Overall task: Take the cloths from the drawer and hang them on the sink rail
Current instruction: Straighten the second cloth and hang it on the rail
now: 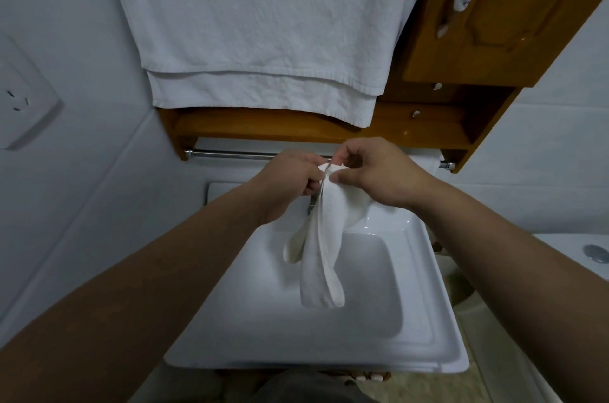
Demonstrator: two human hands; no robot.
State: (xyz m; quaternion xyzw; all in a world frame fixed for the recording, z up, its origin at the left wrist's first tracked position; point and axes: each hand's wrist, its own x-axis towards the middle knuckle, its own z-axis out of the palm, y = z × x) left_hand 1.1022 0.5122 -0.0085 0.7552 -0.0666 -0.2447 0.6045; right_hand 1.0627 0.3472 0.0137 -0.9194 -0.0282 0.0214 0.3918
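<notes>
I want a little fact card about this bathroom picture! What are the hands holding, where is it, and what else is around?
left hand: pinches the top edge of the cloth
right hand: pinches the same edge, close beside the left
cloth: small, white, dangling over the sink, not on the rail yet
rail: shiny metal bar under the wooden shelf, bare on the part that shows
sink: white, square, nothing in the basin
towel: big, white, hanging above the shelf
cabinet: wooden, upper right
socket: on the left wall

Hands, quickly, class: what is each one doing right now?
Left hand: closed, pinching the white cloth.
Right hand: closed, pinching the same cloth.
</notes>
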